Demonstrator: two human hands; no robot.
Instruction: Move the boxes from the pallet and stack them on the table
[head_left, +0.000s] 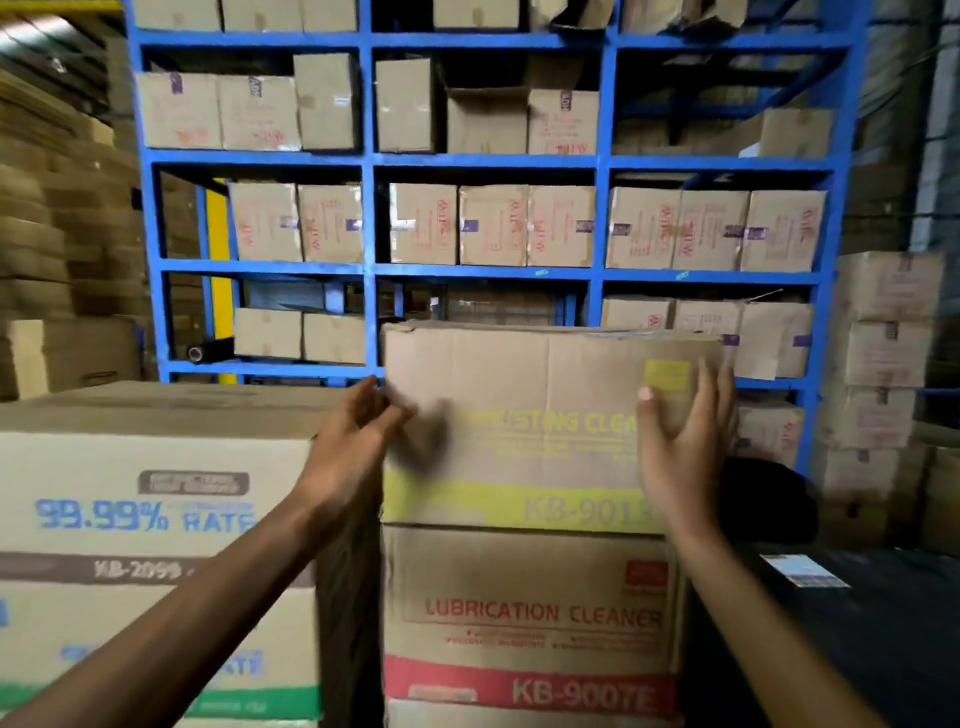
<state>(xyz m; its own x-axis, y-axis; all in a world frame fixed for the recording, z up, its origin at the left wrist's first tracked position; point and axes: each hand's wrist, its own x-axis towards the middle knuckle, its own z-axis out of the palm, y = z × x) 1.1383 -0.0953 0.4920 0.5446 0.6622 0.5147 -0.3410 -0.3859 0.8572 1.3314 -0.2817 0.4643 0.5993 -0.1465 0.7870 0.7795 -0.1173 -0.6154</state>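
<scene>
The yellow box (545, 426) sits atop the red box (530, 618) in a stack, beside the blue-print box (156, 519). The left hand (353, 447) and right hand (680, 441) flank its sides, fingers spread, the right touching; the blurred left may be just off it. Neither pallet nor table is identifiable, so remaining work cannot be judged.

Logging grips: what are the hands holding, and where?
The yellow-printed top box: left hand at its left edge, right hand at its right edge.
</scene>
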